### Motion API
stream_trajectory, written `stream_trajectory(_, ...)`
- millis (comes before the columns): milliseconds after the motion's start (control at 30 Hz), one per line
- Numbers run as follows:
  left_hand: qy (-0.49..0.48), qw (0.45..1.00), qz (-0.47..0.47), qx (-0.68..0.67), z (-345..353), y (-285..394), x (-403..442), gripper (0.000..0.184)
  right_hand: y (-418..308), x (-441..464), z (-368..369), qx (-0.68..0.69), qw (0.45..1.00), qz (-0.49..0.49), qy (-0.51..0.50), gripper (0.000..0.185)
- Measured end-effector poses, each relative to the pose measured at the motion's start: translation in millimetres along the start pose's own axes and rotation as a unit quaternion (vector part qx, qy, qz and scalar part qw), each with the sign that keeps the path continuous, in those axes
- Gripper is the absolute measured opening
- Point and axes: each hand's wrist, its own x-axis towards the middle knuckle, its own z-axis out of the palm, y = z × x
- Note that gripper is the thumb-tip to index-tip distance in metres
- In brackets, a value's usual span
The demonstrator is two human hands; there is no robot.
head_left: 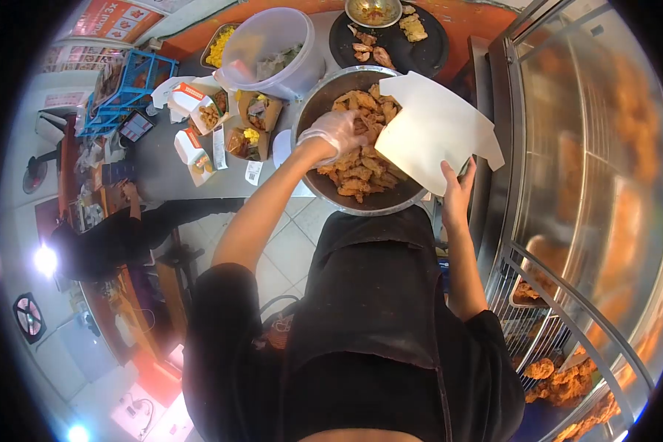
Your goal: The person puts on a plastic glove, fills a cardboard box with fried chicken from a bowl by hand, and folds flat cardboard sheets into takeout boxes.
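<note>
A large steel bowl (307, 174) full of fried chicken pieces (361, 177) stands at the counter's edge in front of me. My left hand (335, 135), in a clear plastic glove, reaches into the bowl, its fingers curled among the chicken; the fingertips are partly hidden by it. My right hand (458, 180), bare, grips the near edge of a white cardboard takeaway box (435, 121). Tilted, with its flaps spread, the box overhangs the bowl's right side and covers some of the chicken. The inside of the box is hidden.
Several filled takeaway boxes (191, 151) stand left of the bowl, near a translucent bucket (311, 55). Behind are a round black tray (342, 44) and a small metal bowl (376, 18). A glass-fronted cabinet (508, 147) flanks my right. Another person (110, 236) is at the left.
</note>
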Motion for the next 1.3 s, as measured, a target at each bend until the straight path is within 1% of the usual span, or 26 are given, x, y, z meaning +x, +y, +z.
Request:
stream_trajectory(33, -0.006, 0.998, -0.05, -0.032, 0.0, 5.2, 0.4, 0.048, -0.7, -0.2, 1.9, 0.005, 1.0, -0.006, 0.012, 0.073)
stream_trajectory(67, -0.006, 0.998, -0.053, -0.032, 3.3, 8.1, 2.8, 0.048, -2.5, -0.6, 3.8, 0.006, 1.0, -0.004, 0.01, 0.073)
stream_trajectory(133, 0.002, 0.99, -0.049, -0.131, 14.1, 8.7, 12.7, 0.052, -12.8, -1.5, 8.4, -0.02, 1.0, -0.013, -0.001, 0.075)
stream_trajectory(167, 0.002, 0.989, -0.017, -0.144, 23.7, 2.9, 18.8, 0.047, -17.1, -1.0, 10.9, -0.019, 1.0, -0.015, 0.0, 0.075)
stream_trajectory(267, 0.002, 0.996, -0.005, -0.093, 8.7, 0.5, 14.7, 0.039, -20.8, 0.7, 12.5, -0.047, 0.999, 0.005, -0.004, 0.075)
stream_trajectory(333, 0.01, 0.992, 0.008, -0.123, -2.3, -14.4, 2.6, 0.034, -12.8, 4.3, 11.7, -0.026, 1.0, -0.004, 0.004, 0.073)
stream_trajectory(400, 0.225, 0.96, 0.003, -0.168, -27.1, -8.5, -20.9, 0.035, 3.8, 10.7, 12.3, -0.031, 0.999, -0.019, 0.012, 0.072)
stream_trajectory(433, 0.221, 0.961, 0.008, -0.166, -41.1, 8.0, -32.0, 0.035, 9.8, 13.5, 13.3, -0.04, 0.998, -0.035, 0.017, 0.071)
stream_trajectory(500, 0.315, 0.907, -0.121, -0.254, -57.6, 39.3, -51.3, 0.035, 14.8, 12.8, 23.0, -0.06, 0.997, -0.038, 0.008, 0.071)
stream_trajectory(533, 0.314, 0.906, -0.125, -0.255, -55.5, 45.3, -51.5, 0.035, 17.2, 11.1, 30.0, -0.083, 0.996, -0.043, -0.008, 0.071)
stream_trajectory(567, 0.296, 0.921, -0.085, -0.239, -53.8, 51.5, -49.2, 0.036, 21.0, 10.0, 37.7, -0.038, 0.997, -0.064, -0.03, 0.068)
stream_trajectory(600, 0.278, 0.933, -0.044, -0.223, -51.8, 57.8, -45.6, 0.038, 20.4, 8.3, 43.4, -0.039, 0.997, -0.065, -0.033, 0.068)
stream_trajectory(633, 0.277, 0.946, -0.047, -0.164, -44.6, 62.2, -40.0, 0.04, 19.4, 6.2, 48.3, -0.024, 0.997, -0.069, -0.025, 0.067)
stream_trajectory(733, 0.257, 0.947, -0.071, -0.179, -36.6, 72.4, -40.0, 0.041, 12.8, 2.8, 52.4, -0.01, 0.997, -0.075, -0.008, 0.063)
stream_trajectory(767, 0.258, 0.937, -0.072, -0.223, -39.0, 70.0, -47.9, 0.048, 15.3, 5.9, 47.9, -0.01, 0.997, -0.068, -0.019, 0.063)
stream_trajectory(800, 0.256, 0.938, -0.071, -0.223, -36.2, 56.3, -50.6, 0.048, 17.8, 7.7, 43.1, -0.01, 0.998, -0.06, -0.029, 0.062)
stream_trajectory(867, 0.414, 0.82, -0.087, -0.386, -13.1, 22.3, -52.0, 0.053, 19.6, 8.8, 34.7, 0.013, 0.999, -0.044, -0.002, 0.06)
stream_trajectory(900, 0.423, 0.756, -0.124, -0.484, -0.4, 13.3, -46.6, 0.05, 14.7, 8.0, 30.0, 0.041, 0.999, -0.019, 0.006, 0.06)
stream_trajectory(933, 0.429, 0.752, -0.13, -0.483, 13.2, 2.4, -40.0, 0.05, 25.8, 14.7, 20.7, 0.054, 0.998, -0.034, 0.02, 0.062)
stream_trajectory(967, 0.352, 0.881, -0.131, -0.287, 27.0, -8.2, -34.5, 0.049, 20.9, 15.8, 16.1, 0.074, 0.996, -0.033, 0.025, 0.063)
stream_trajectory(1000, 0.249, 0.957, -0.125, -0.076, 34.6, -12.4, -33.6, 0.049, 15.8, 15.7, 11.5, 0.095, 0.995, -0.031, 0.029, 0.063)
stream_trajectory(1033, 0.118, 0.984, -0.128, -0.036, 34.3, -6.1, -34.0, 0.049, 15.9, 18.9, 6.0, 0.102, 0.993, -0.04, 0.04, 0.063)
stream_trajectory(1067, 0.211, 0.974, -0.074, 0.03, 52.7, -4.4, -30.1, 0.047, 15.8, 23.0, 1.3, 0.11, 0.991, -0.051, 0.051, 0.062)
stream_trajectory(1133, 0.17, 0.979, -0.099, 0.053, 26.0, 23.0, -37.0, 0.046, 5.7, 21.1, 0.7, 0.114, 0.99, -0.059, 0.055, 0.061)
stream_trajectory(1200, 0.143, 0.985, -0.084, 0.043, 26.0, 16.1, -30.0, 0.044, -13.0, 14.3, 3.7, 0.106, 0.991, -0.071, 0.046, 0.061)
stream_trajectory(1300, 0.094, 0.993, -0.065, -0.003, 32.2, -3.6, -16.5, 0.04, -8.3, 17.5, 2.3, 0.093, 0.991, -0.082, 0.048, 0.059)
